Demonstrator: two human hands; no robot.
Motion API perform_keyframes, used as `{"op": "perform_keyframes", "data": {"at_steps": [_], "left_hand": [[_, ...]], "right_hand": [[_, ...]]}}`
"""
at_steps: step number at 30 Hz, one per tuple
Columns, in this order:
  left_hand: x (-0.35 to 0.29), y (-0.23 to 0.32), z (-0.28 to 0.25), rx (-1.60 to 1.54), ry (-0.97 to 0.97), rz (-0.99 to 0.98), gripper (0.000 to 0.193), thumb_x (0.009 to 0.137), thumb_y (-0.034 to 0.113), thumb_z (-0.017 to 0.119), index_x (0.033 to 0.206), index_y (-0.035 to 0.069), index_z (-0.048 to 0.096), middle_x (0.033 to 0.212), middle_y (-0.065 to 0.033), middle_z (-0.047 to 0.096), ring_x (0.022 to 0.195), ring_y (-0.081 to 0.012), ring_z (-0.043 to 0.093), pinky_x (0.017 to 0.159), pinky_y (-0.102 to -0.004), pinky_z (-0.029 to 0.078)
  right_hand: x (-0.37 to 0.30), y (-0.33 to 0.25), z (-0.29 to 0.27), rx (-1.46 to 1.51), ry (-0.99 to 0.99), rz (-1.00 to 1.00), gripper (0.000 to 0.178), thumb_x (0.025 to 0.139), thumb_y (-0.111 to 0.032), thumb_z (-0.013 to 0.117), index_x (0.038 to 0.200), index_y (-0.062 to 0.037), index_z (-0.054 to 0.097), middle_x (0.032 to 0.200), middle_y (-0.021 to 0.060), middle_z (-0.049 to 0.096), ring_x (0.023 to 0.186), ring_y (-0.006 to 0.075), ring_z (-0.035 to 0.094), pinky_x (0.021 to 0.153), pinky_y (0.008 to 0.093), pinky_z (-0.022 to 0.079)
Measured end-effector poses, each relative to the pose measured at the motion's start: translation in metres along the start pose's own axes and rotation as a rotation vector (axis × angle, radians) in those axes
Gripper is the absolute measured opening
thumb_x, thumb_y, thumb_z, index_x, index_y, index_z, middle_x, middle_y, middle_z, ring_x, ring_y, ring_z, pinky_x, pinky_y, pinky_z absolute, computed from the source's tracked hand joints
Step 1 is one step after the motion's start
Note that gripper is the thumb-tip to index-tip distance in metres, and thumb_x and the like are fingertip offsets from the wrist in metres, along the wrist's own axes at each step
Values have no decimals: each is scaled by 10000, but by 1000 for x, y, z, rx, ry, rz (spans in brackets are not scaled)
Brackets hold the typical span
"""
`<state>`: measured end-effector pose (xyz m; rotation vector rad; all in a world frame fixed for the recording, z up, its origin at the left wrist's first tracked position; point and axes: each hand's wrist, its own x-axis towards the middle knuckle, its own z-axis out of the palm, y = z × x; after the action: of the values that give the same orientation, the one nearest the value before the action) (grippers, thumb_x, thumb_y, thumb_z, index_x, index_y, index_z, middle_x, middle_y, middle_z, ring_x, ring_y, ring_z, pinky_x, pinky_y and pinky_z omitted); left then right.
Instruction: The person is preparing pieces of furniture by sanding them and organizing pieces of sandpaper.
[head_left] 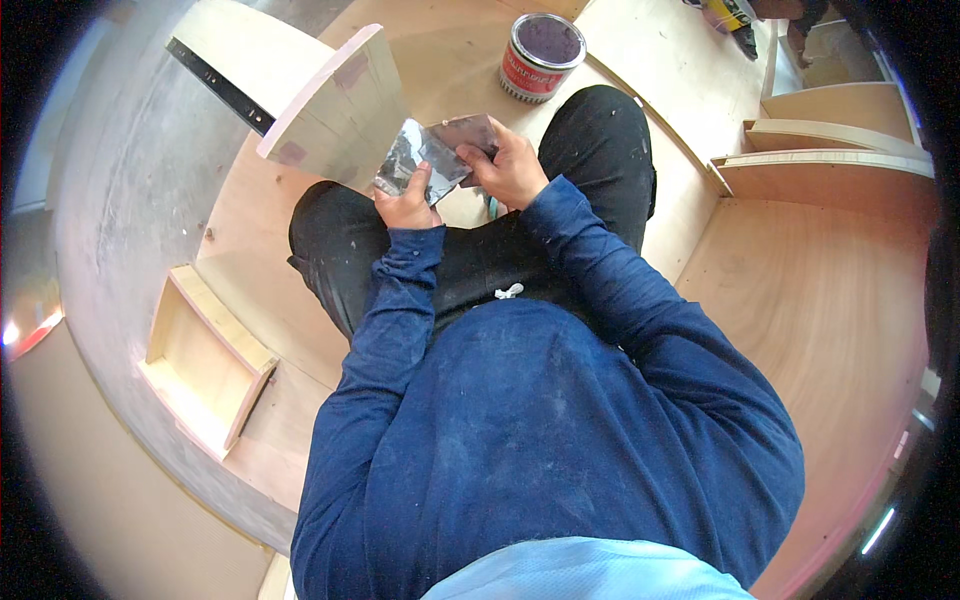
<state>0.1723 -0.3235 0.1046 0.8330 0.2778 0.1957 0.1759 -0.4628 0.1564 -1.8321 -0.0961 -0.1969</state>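
Note:
My left hand (pixel 405 205) grips a flat, shiny metal filler spreader (pixel 408 150), its thumb lying on the smeared upper face. In my right hand (pixel 512 170), thumb and fingers pinch a second flat, brownish-grey filler spreader (pixel 470 130). The two spreaders meet at their edges in front of my lap, and I cannot tell exactly how they overlap. Just beyond my left hand stands a pale wooden drawer (pixel 350 105) with a curved front and a black runner (pixel 215 82) along its side. Past my right hand is an open red-labelled tin (pixel 530 78) holding dull purple-grey paste.
I sit on a plywood surface with my knees (pixel 603 140) raised on both sides. At left lies a shallow wooden drawer (pixel 200 350). Curved wooden panels (pixel 830 170) rise at the right. A yellow and black item (pixel 730 15) is at the far right.

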Motion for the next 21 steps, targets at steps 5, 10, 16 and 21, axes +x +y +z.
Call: {"op": "perform_keyframes", "data": {"at_steps": [5, 10, 16, 21], "left_hand": [[6, -2, -8, 200, -80, 46, 301, 746, -96, 669, 1028, -17, 598, 949, -75, 652, 807, -146, 624, 734, -295, 521], [4, -3, -15, 305, -163, 72, 289, 733, -50, 714, 1001, -20, 609, 940, -67, 660, 796, -124, 619, 727, -271, 513], [7, -1, -20, 450, -231, 99, 347, 719, -24, 740, 1034, -17, 595, 937, -64, 661, 797, -125, 621, 731, -266, 510], [8, 10, -18, 530, -340, 99, 366, 723, -20, 741, 1055, -14, 587, 956, -62, 655, 838, -141, 623, 771, -278, 504]], "right_hand": [[-2, -4, -11, -125, -249, 99, 290, 833, -99, 650, 1091, 17, 589, 924, 205, 680, 854, 296, 679, 753, 356, 512], [-1, 3, -15, -237, -370, 68, 286, 839, -131, 639, 1069, 32, 592, 894, 253, 648, 845, 378, 644, 747, 399, 491], [3, 6, -24, -347, -563, 101, 311, 872, -228, 608, 1008, 51, 593, 867, 269, 635, 820, 401, 626, 729, 428, 477], [4, 3, -28, -383, -742, 207, 353, 899, -296, 587, 936, 55, 600, 795, 265, 626, 740, 382, 619, 696, 432, 475]]}}
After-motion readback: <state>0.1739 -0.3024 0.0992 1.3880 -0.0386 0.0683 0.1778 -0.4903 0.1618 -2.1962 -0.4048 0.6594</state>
